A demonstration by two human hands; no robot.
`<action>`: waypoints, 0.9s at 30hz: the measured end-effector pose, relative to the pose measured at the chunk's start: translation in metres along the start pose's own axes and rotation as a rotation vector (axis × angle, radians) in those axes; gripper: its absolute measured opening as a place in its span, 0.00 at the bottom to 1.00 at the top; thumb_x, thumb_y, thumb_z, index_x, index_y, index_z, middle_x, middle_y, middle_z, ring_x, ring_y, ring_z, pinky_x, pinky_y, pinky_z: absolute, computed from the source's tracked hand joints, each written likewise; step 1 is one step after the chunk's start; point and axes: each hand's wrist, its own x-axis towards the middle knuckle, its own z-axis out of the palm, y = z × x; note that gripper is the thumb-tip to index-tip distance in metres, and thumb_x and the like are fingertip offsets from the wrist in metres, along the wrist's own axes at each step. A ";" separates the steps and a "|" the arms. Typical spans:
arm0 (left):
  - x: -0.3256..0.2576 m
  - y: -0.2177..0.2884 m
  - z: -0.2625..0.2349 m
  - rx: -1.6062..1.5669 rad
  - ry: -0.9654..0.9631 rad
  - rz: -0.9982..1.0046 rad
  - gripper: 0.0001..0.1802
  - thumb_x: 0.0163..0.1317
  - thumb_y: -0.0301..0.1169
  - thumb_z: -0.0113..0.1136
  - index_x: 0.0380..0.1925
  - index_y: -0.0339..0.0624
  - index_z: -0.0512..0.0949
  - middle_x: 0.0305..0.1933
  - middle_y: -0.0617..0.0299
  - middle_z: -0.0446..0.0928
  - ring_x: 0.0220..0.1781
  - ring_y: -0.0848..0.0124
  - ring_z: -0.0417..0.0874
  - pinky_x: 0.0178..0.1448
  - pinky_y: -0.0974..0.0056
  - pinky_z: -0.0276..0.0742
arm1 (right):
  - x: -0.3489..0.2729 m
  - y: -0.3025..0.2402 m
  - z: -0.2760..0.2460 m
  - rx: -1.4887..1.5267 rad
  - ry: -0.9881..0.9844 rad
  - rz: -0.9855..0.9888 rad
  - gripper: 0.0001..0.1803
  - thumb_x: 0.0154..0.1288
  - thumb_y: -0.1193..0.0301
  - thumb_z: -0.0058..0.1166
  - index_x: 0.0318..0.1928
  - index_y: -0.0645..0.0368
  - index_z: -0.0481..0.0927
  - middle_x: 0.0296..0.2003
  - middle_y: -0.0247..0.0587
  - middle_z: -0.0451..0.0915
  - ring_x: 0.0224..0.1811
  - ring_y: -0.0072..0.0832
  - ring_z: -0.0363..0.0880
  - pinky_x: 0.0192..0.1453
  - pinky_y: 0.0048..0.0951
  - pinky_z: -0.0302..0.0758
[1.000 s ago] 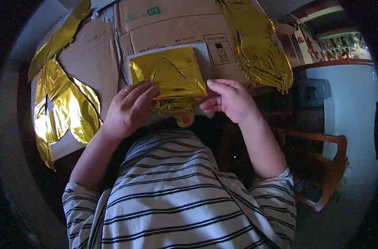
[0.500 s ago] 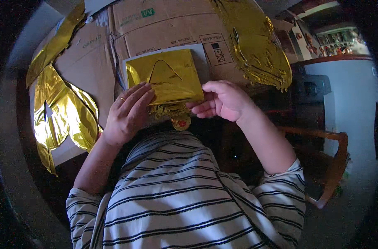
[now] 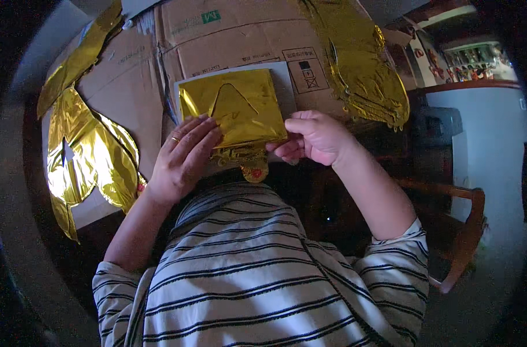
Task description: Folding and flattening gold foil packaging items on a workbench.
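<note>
A gold foil balloon [image 3: 234,107], deflated and folded into a flat, roughly square packet, lies over a white card [image 3: 283,87]. Its scalloped edge and a rounded tab [image 3: 253,172] with a red mark stick out at the near side. My left hand [image 3: 185,153], with a ring on one finger, rests its stretched fingers flat on the packet's near left corner. At the near right corner, my right hand [image 3: 315,139] pinches the foil edge between thumb and fingers. The fingers below that edge are partly hidden.
Flattened brown cardboard [image 3: 228,40] covers the table. More flat gold foil balloons hang over its left side [image 3: 93,153] and lie at its right side [image 3: 367,63]. A wooden chair [image 3: 468,231] stands at the right, near a pale counter [image 3: 489,139].
My right fingers have drawn in closer around the packet's near right corner. The packet and both hands have shifted very slightly to the right in view.
</note>
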 end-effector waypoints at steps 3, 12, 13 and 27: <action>-0.004 0.000 0.004 0.034 -0.002 -0.009 0.23 0.58 0.27 0.61 0.55 0.38 0.78 0.58 0.51 0.79 0.64 0.53 0.78 0.72 0.45 0.67 | 0.002 0.001 0.000 -0.004 0.021 0.002 0.16 0.76 0.67 0.46 0.55 0.66 0.73 0.40 0.54 0.86 0.32 0.28 0.87 0.39 0.31 0.86; -0.005 0.002 0.003 -0.020 -0.087 -0.031 0.24 0.58 0.31 0.62 0.56 0.40 0.78 0.59 0.52 0.77 0.67 0.54 0.75 0.73 0.45 0.65 | -0.002 -0.001 0.007 -0.182 0.155 -0.017 0.14 0.75 0.66 0.48 0.52 0.64 0.76 0.38 0.51 0.86 0.25 0.23 0.84 0.31 0.24 0.84; -0.003 0.003 0.002 -0.029 -0.094 -0.034 0.23 0.58 0.31 0.62 0.56 0.41 0.78 0.59 0.52 0.77 0.66 0.54 0.75 0.73 0.45 0.65 | -0.004 -0.002 0.009 -0.199 0.180 -0.028 0.14 0.76 0.66 0.49 0.51 0.64 0.76 0.37 0.51 0.86 0.24 0.22 0.84 0.30 0.23 0.83; 0.009 0.002 -0.017 -0.084 -0.061 -0.098 0.34 0.59 0.50 0.63 0.59 0.36 0.75 0.63 0.46 0.72 0.70 0.46 0.69 0.75 0.44 0.59 | -0.013 -0.002 -0.002 -0.669 0.393 -0.375 0.12 0.72 0.67 0.55 0.47 0.63 0.82 0.32 0.33 0.81 0.23 0.13 0.69 0.28 0.16 0.68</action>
